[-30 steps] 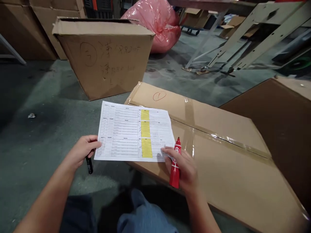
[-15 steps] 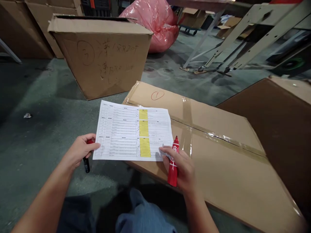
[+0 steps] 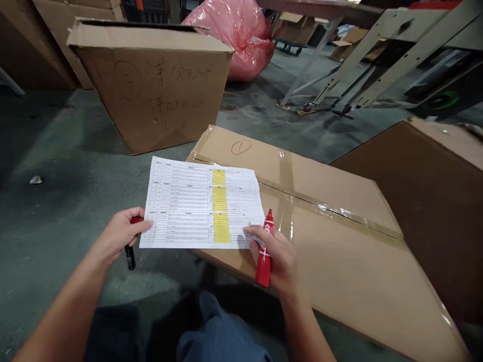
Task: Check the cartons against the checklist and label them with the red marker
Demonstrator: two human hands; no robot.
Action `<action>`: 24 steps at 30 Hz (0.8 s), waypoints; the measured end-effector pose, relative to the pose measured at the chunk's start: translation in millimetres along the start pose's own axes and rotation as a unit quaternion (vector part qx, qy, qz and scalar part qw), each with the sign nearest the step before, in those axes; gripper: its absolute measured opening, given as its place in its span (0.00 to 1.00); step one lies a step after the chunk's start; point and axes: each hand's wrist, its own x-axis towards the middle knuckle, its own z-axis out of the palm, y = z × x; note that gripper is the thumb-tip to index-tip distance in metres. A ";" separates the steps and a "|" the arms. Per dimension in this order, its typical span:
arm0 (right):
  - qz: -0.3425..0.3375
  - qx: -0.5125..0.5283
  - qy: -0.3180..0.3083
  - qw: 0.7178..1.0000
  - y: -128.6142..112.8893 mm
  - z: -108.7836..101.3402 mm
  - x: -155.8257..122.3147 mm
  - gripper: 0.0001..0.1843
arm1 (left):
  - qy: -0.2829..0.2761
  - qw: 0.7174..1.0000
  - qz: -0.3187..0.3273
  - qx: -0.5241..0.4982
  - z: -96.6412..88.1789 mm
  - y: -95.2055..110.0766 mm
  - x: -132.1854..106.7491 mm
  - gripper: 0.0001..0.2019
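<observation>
A printed sheet [image 3: 188, 201] with yellow-marked cells lies over the near corner of a taped, flat cardboard box [image 3: 339, 241] that bears a red circled "1". My left hand [image 3: 116, 236] pinches the sheet's lower left corner and also grips a black marker [image 3: 130, 257] that pokes out below the fist. My right hand [image 3: 277, 259] holds a capped red marker [image 3: 264, 251] upright while its fingertips press on the sheet's lower right corner.
An open cardboard box [image 3: 158, 95] with handwriting stands on the grey floor behind the sheet. A darker box [image 3: 426, 201] rises at the right. A pink plastic bag [image 3: 237, 35] and metal table legs [image 3: 362, 65] lie farther back. My knee in blue trousers [image 3: 211, 332] is below.
The view has drifted a little to the right, so everything sits slightly further left in frame. Both hands keep the same hold on the sheet and markers.
</observation>
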 end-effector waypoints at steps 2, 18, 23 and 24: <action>0.001 0.000 0.005 1.000 0.1 0.4 -0.2 0.14 | 0.001 1.000 -0.002 0.003 -0.8 -1.2 0.8 0.15; -0.003 0.024 0.029 0.999 0.1 1.8 0.9 0.16 | -0.006 1.000 0.004 0.001 -1.1 -2.6 2.4 0.13; 0.000 0.015 0.040 0.999 0.0 2.8 1.3 0.16 | -0.007 1.000 0.004 -0.001 -1.0 -3.4 2.5 0.13; -0.002 0.013 0.044 0.999 0.2 3.1 1.3 0.16 | -0.006 1.000 0.005 -0.002 -0.7 -3.3 2.6 0.13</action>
